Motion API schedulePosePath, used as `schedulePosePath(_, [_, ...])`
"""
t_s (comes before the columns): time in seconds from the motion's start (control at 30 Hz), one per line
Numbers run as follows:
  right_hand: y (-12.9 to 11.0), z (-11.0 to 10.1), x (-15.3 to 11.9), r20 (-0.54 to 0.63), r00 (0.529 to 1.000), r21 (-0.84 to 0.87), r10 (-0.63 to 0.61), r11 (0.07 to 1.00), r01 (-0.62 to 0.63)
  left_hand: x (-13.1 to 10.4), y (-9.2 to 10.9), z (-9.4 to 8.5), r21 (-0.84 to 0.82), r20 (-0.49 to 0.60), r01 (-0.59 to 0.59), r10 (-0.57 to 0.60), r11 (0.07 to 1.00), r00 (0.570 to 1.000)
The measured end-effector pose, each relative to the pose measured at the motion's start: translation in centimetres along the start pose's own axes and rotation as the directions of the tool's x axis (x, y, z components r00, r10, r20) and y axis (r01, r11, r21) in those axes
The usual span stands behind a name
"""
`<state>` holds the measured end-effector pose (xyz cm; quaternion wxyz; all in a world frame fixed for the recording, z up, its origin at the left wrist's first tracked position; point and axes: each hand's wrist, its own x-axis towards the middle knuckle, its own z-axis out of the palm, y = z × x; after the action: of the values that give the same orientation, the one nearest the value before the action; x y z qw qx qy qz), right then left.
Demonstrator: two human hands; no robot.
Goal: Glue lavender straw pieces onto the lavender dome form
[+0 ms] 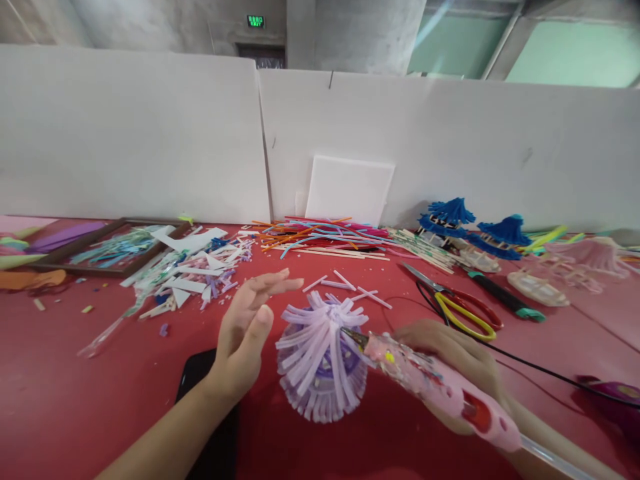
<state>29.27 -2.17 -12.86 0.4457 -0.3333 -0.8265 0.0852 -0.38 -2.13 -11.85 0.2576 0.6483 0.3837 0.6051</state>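
Observation:
A lilac pipe-cleaner pavilion model (323,353) stands on the red table before me, its strips fanning down from the peak over a wider lower tier. My right hand (450,353) is wrapped round a pink hot glue gun (430,380), whose metal nozzle reaches the strips near the top of the model. A clear glue stick (550,460) sticks out of the gun's rear. To the left of the model, my left hand (247,337) is raised with fingers apart and nothing in it. Several cut lilac pieces (345,283) lie just behind the model.
Yellow-and-red-handled scissors (463,313), a black-and-green tool (505,297) and a black cable (540,370) lie to the right. Blue roofed models (447,217) stand behind. Pipe cleaners (320,237) and white scraps (190,267) cover the back. A dark phone (197,373) lies under my left arm.

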Motion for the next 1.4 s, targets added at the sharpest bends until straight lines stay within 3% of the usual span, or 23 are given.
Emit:
schedulePosePath(0.1, [-0.4, -0.1, 0.2, 0.045, 0.994, -0.01, -0.104, 0.994, 0.105, 1.1, 1.1, 0.1, 0.081, 0.066, -0.004, -0.002, 0.997, 0.998])
schedulePosePath(0.23, [-1.1, -0.1, 1.0, 0.036, 0.989, -0.039, -0.145, 0.988, 0.147, 3.0, 2.8, 0.1, 0.201, 0.183, -0.025, -0.012, 0.979, 0.983])
schedulePosePath(0.37, [-1.3, -0.1, 1.3, 0.052, 0.991, -0.057, -0.125, 0.99, 0.128, 3.8, 4.4, 0.0, 0.238, 0.404, -0.075, -0.028, 0.968, 0.915])
schedulePosePath(0.5, [-1.1, -0.1, 1.0, 0.072, 0.989, -0.049, -0.126, 0.99, 0.129, 3.6, 5.0, 0.0, 0.335, 0.505, -0.168, -0.026, 0.927, 0.863])
schedulePosePath(0.63, [-1.0, -0.1, 0.9, 0.07, 0.991, -0.041, -0.113, 0.992, 0.116, 3.5, 4.7, 0.0, 0.327, 0.52, -0.167, -0.029, 0.93, 0.853])
schedulePosePath(0.93, [-1.0, 0.0, 0.9, 0.08, 0.991, -0.056, -0.112, 0.992, 0.117, 3.4, 4.4, 0.4, 0.228, 0.48, -0.032, -0.084, 0.973, 0.873])
schedulePosePath(1.17, [-1.1, 0.4, 0.8, 0.032, 0.996, -0.063, -0.087, 0.994, 0.089, 2.6, 3.7, 0.3, 0.16, 0.52, 0.18, -0.238, 0.971, 0.82])
schedulePosePath(1.4, [-1.5, 0.0, 1.1, 0.033, 0.992, -0.131, -0.12, 0.984, 0.124, 2.6, 3.7, 0.3, 0.143, 0.534, 0.191, -0.238, 0.971, 0.811])
